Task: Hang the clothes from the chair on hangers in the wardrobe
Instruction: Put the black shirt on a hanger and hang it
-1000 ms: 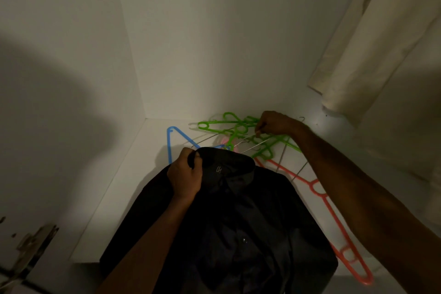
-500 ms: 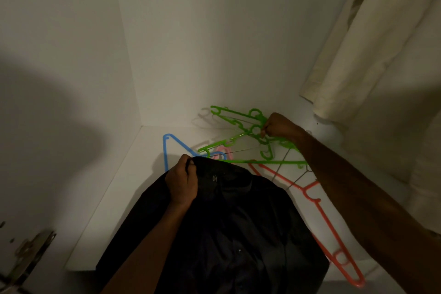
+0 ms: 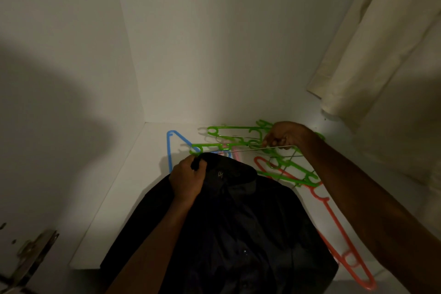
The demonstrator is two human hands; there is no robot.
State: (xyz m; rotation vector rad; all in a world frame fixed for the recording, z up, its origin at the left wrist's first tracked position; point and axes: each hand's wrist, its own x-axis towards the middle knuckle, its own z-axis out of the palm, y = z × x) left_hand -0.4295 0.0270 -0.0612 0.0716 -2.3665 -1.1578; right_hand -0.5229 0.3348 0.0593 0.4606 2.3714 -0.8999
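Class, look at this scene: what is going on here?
A person stands at an open wardrobe. The left hand grips the collar of a dark shirt lying on the shelf. The right hand pinches a thin wire hanger out of a tangle of green, red and blue hangers. The shirt is not yet on a hanger.

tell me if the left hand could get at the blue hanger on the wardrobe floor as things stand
Probably not at once. The blue hanger lies close beyond the left hand with bare floor between, but its fingers grip the black shirt collar, so it would have to let go first.
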